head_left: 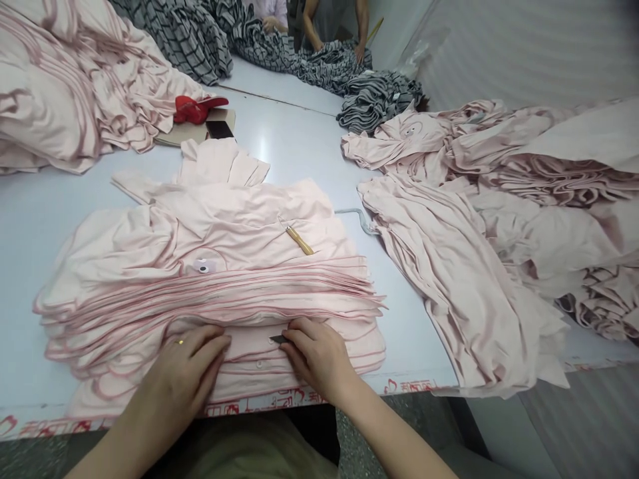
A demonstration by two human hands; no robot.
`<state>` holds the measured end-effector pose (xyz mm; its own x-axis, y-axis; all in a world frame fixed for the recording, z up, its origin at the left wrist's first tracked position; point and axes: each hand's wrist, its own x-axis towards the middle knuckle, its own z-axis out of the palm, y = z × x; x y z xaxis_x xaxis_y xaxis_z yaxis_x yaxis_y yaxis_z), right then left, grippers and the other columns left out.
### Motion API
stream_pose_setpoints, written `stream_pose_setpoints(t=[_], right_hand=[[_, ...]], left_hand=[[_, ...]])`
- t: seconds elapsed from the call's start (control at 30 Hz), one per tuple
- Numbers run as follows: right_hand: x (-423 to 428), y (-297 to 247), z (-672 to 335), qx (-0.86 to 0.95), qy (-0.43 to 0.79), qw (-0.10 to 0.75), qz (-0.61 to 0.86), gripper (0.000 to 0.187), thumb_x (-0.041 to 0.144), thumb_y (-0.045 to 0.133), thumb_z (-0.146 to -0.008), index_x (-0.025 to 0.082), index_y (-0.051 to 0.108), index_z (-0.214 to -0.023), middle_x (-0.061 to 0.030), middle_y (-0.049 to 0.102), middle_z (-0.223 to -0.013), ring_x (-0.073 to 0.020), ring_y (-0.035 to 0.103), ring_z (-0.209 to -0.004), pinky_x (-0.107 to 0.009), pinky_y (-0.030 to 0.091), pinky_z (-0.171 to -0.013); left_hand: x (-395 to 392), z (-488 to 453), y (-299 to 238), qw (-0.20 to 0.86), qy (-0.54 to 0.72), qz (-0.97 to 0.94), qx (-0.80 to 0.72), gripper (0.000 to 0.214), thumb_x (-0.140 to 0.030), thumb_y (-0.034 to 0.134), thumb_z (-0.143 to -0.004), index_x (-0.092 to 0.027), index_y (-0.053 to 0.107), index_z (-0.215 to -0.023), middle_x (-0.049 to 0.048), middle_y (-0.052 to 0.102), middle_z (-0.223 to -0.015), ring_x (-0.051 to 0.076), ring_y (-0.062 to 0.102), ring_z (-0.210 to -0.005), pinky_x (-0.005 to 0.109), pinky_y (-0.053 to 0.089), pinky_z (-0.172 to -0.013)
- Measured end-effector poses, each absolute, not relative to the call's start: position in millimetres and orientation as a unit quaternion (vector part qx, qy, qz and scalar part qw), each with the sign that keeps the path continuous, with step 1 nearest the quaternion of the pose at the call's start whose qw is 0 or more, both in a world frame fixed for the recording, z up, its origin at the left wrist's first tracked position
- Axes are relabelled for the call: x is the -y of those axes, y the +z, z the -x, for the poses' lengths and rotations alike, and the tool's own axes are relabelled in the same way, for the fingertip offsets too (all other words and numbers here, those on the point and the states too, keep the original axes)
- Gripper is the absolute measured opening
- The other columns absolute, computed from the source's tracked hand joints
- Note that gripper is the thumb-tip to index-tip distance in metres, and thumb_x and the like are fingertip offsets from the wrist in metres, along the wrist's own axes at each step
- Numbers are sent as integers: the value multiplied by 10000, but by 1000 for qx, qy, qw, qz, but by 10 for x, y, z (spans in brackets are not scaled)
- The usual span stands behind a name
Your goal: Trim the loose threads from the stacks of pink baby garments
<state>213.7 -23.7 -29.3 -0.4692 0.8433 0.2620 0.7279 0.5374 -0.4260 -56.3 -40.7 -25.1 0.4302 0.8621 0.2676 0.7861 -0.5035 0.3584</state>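
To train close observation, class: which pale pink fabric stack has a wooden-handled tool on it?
The stack beneath the left hand and right hand, with the tool on top; the right pile and far-left pile show none.

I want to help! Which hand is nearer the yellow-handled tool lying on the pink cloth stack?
Right hand: below the yellow-handled tool. Left hand: farther away, down and left.
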Motion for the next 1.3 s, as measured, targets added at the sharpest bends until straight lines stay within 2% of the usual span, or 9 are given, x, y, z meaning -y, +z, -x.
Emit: stream_pose_setpoints(t=[0.07,0.2,0.3,0.5,0.87,1.0,1.1,1.3], right_hand=[[227,-288,-2112,840,134,237,470,196,271,494,-982,184,668,-958,-58,673,-885,-184,629,-750,-282,433,-637],[211,-239,-1987,832,177,249,463,164,272,531,-963,179,664,-980,-61,666,-928,-188,625,-773,-287,445,-656],[204,-209,-1820,837,205,252,440,129,259,567,-939,178,661,-975,-57,662,-940,-191,621,-783,-293,439,-645],[195,-210,-1577,866,183,203,419,77,228,635,-884,179,658,-938,-51,653,-902,-201,594,-755,-306,402,-614],[212,-300,-1497,868,185,221,405,97,237,582,-918,187,666,-913,-37,662,-871,-181,596,-729,-296,394,-612],[207,-288,-1499,842,208,228,443,130,223,551,-930,189,670,-888,-37,650,-870,-174,601,-735,-289,412,-639],[208,-257,-1478,825,233,240,454,115,220,563,-925,190,672,-902,-39,650,-896,-173,608,-751,-283,420,-653],[234,-198,-1127,838,260,228,423,92,256,635,-897,193,667,-957,-31,657,-953,-177,615,-787,-278,428,-659]], left_hand=[[391,473,-276,92,217,-849,-473,272,-187,438,-936,-258,604,-1139,47,660,-1134,182,646,-983,313,513,-816],[365,395,-245,107,236,-856,-448,210,-134,430,-919,-217,620,-946,37,683,-1035,158,656,-892,271,517,-758],[360,431,-205,122,266,-832,-472,175,-143,429,-930,-202,594,-937,20,681,-897,140,652,-829,243,508,-740],[373,509,-212,152,291,-788,-521,168,-163,432,-934,-208,567,-843,-5,624,-775,124,617,-725,230,478,-670],[388,508,-176,176,302,-776,-525,166,-174,437,-927,-214,594,-889,4,659,-833,131,650,-797,235,509,-708],[478,758,-169,100,285,-783,-544,241,-168,410,-930,-219,586,-1086,34,683,-1043,153,655,-987,260,521,-858],[575,1030,-138,34,258,-779,-570,302,-189,387,-938,-212,549,-1192,48,679,-1122,161,657,-1023,266,522,-889],[644,1130,-45,35,243,-775,-582,195,-260,407,-957,-218,552,-1079,35,678,-1029,142,673,-949,232,532,-815]])
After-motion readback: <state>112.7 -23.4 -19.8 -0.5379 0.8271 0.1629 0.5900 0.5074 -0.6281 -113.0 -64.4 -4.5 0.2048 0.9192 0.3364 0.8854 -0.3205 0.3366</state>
